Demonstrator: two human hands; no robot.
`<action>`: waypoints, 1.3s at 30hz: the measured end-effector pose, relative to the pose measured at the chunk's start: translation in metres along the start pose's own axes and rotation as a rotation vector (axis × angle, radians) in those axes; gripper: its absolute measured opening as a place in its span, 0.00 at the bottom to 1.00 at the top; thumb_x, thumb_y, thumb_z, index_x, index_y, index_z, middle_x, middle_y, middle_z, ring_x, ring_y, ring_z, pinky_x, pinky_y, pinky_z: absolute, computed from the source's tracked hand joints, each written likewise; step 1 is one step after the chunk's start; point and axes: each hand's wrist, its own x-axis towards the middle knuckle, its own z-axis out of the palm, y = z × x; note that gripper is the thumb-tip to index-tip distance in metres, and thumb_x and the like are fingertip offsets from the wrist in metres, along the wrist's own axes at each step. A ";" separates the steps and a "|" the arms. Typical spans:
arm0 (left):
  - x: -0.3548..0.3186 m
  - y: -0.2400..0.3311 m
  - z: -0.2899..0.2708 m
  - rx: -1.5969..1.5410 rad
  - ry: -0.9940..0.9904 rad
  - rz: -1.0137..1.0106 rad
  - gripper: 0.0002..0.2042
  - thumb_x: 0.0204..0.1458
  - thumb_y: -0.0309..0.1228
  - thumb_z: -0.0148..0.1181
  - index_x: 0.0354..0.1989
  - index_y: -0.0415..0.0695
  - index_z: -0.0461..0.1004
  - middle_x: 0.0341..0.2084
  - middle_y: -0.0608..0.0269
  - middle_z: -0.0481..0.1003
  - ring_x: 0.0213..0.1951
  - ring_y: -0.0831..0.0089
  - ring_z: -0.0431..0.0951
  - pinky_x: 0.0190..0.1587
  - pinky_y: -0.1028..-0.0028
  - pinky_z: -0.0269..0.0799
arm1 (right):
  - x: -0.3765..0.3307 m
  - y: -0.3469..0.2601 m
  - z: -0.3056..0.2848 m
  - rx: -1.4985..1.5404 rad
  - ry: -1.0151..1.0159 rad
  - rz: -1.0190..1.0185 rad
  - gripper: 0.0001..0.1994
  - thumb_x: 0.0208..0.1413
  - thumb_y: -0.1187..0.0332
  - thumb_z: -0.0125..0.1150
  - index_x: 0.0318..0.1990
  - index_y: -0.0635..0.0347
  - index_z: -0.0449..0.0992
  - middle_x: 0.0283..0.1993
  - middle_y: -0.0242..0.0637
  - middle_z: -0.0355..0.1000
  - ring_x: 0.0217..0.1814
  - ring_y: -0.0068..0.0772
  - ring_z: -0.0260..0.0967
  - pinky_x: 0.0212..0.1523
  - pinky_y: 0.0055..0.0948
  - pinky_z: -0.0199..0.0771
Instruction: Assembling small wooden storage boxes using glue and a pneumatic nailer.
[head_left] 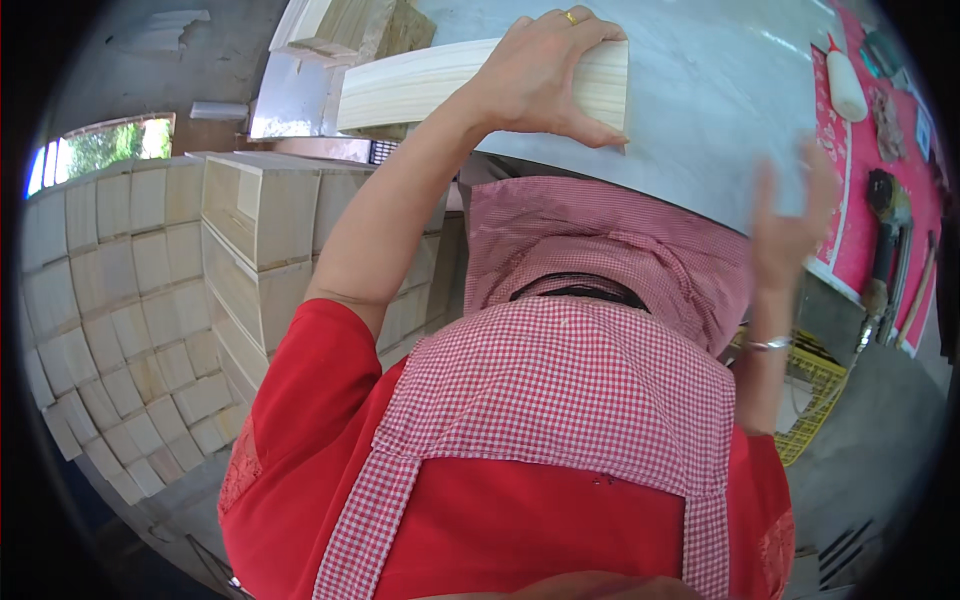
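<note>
My left hand (535,75) spans the width of a pale wooden board (415,85), thumb on the near edge and fingers at the far one, close to its right end. The board lies on the grey-blue tabletop (700,90), its left end by some wood blocks (350,25). My right hand (795,210) is over the table's right side, blurred by motion. Its thumb and fingers look spread apart, and nothing shows between them. A white glue bottle (846,85) with a red tip lies beyond it on a pink cloth (835,170).
Open-fronted wooden boxes (235,205) are stacked high on the left. On the right, a dark power tool (882,200) and several long tools rest on the pink cloth. A yellow plastic crate (815,390) stands below the table's right side, beside my right forearm.
</note>
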 end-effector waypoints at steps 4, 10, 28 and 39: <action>-0.003 -0.003 0.003 0.050 0.064 0.065 0.39 0.32 0.54 0.74 0.53 0.43 0.72 0.43 0.57 0.74 0.47 0.58 0.75 0.50 0.61 0.68 | 0.011 0.162 -0.085 -0.675 0.055 0.037 0.27 0.53 0.55 0.70 0.54 0.68 0.75 0.53 0.53 0.74 0.52 0.54 0.72 0.53 0.45 0.72; 0.001 0.008 -0.014 -0.078 -0.038 -0.017 0.43 0.29 0.52 0.75 0.53 0.37 0.69 0.45 0.45 0.71 0.49 0.49 0.72 0.51 0.56 0.66 | 0.006 0.206 -0.122 -0.762 -0.428 0.254 0.32 0.53 0.52 0.69 0.56 0.70 0.70 0.50 0.62 0.73 0.51 0.58 0.73 0.52 0.46 0.73; -0.009 0.003 -0.016 -0.017 -0.024 0.068 0.41 0.31 0.55 0.72 0.51 0.35 0.70 0.46 0.45 0.73 0.53 0.52 0.72 0.54 0.56 0.66 | 0.105 -0.018 -0.123 -0.247 -0.716 0.482 0.10 0.51 0.71 0.68 0.38 0.68 0.76 0.26 0.33 0.74 0.23 0.24 0.70 0.24 0.28 0.69; -0.010 0.001 -0.008 -0.028 0.024 0.093 0.37 0.31 0.51 0.74 0.45 0.36 0.72 0.44 0.47 0.74 0.51 0.52 0.73 0.53 0.57 0.67 | 0.126 -0.102 -0.092 0.037 -1.006 -0.004 0.19 0.48 0.75 0.74 0.48 0.67 0.76 0.44 0.37 0.79 0.44 0.26 0.75 0.44 0.29 0.76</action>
